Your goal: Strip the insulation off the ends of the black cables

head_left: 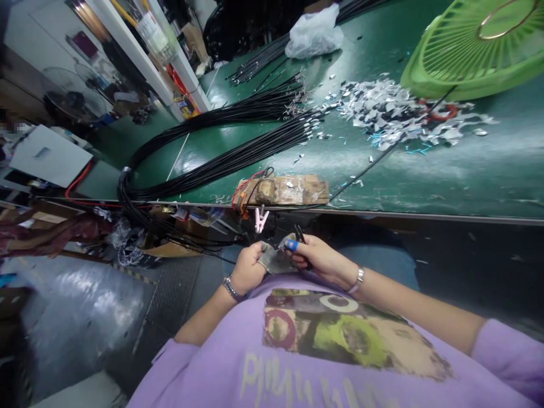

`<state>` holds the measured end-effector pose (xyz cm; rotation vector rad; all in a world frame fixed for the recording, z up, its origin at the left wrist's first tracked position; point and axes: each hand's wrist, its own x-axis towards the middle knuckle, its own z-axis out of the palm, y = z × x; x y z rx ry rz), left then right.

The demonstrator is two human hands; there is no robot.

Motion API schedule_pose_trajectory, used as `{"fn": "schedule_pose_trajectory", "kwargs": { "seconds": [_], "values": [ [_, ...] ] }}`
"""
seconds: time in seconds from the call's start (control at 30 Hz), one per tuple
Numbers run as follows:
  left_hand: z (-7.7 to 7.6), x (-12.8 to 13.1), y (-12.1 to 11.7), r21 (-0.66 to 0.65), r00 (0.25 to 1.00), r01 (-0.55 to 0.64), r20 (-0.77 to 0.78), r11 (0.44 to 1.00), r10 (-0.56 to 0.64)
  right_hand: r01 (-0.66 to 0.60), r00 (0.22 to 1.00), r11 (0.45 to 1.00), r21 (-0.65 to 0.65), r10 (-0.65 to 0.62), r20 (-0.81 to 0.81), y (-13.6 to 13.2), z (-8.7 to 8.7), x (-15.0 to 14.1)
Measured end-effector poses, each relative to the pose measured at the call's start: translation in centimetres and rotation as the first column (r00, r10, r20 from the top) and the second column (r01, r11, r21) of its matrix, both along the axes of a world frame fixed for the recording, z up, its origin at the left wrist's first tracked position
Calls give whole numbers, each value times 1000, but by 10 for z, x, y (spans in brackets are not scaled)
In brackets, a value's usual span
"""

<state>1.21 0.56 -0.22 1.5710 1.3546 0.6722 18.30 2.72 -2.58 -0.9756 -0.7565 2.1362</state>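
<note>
Both my hands are close to my chest, below the edge of the green table. My left hand is closed, its thumb wrapped in grey tape, pinching the end of a thin black cable that runs off to the left. My right hand is closed round a small black-handled cutting tool; one finger wears a blue cap. The tool's tip meets the cable end between the two hands. A pink clip hangs from the table edge just above them.
A thick bundle of black cables loops across the table and over its left edge. A wooden block with red wires sits at the edge. Grey and white scraps, a green plastic basket and a white bag lie farther back.
</note>
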Motion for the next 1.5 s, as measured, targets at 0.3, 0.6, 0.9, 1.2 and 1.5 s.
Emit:
{"fn": "schedule_pose_trajectory", "kwargs": {
  "seconds": [0.3, 0.6, 0.9, 1.2, 1.5],
  "values": [
    [-1, 2, -1, -68, 995, -21, 99, 997, 27, 25, 1000, 999, 22, -25, 17, -3, 4, -1],
    [1, 3, 0, -108, 992, -42, 112, 993, 54, -27, 997, 999, -44, 24, -71, -1, 1, 1],
    [3, 4, -1, -104, 992, -35, 117, 994, 47, -27, 998, 998, -52, 25, -49, -3, 4, -1],
    [-5, 1, -4, 13, 997, -63, -48, 998, 64, 72, 949, 948, 310, -161, 273, -4, 1, -2],
    [-8, 2, -5, 56, 991, -93, -89, 994, 97, 105, 942, 972, 210, -165, 292, -7, -1, -6]
  ]
}}
